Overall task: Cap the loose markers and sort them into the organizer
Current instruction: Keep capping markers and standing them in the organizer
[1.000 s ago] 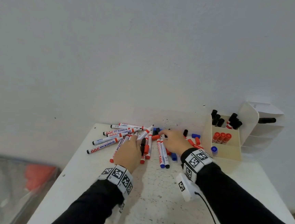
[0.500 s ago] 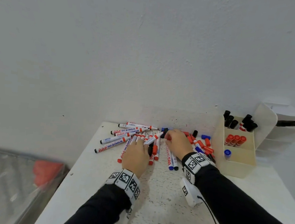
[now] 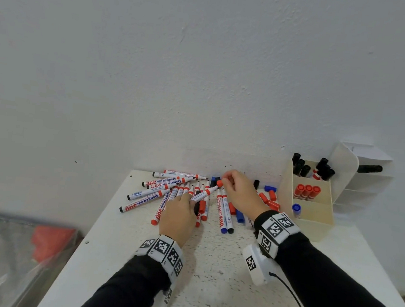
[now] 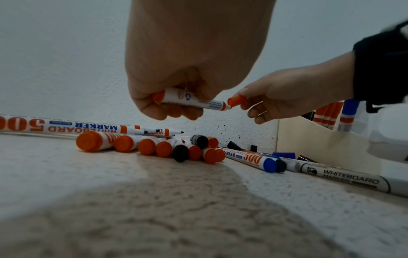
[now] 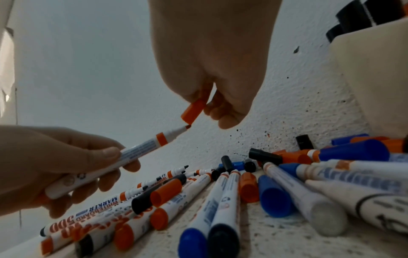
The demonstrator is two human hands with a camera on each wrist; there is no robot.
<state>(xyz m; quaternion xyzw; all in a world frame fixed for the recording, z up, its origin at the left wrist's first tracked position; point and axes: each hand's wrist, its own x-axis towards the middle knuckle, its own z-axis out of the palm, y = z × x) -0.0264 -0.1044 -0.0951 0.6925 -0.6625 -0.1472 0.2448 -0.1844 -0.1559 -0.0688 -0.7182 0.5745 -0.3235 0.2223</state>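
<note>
**Capping step: misalignment and spill hazards**

The left hand (image 4: 176,73) grips a red whiteboard marker (image 5: 123,160) by the barrel, fingers curled round it, tip aimed toward the right hand (image 5: 212,69). The right hand pinches a red cap (image 5: 193,111) between thumb and fingertips, its open mouth at the nib, not yet seated.

Probable faults:

1. Off-axis approach. The cap mouth meets the nib at an angle in the right wrist view; pushing now may crush the nib or ink the cap rim.
2. Incomplete seating. A light pinch may slip before the cap clicks home.
3. Pile disturbance. The loose marker pile (image 3: 180,195) lies directly below both hands; a dropped cap could roll among the loose caps (image 3: 268,198) beside the right wrist.

The organizer (image 3: 313,219) stands beyond the right hand, partly filled.
</note>
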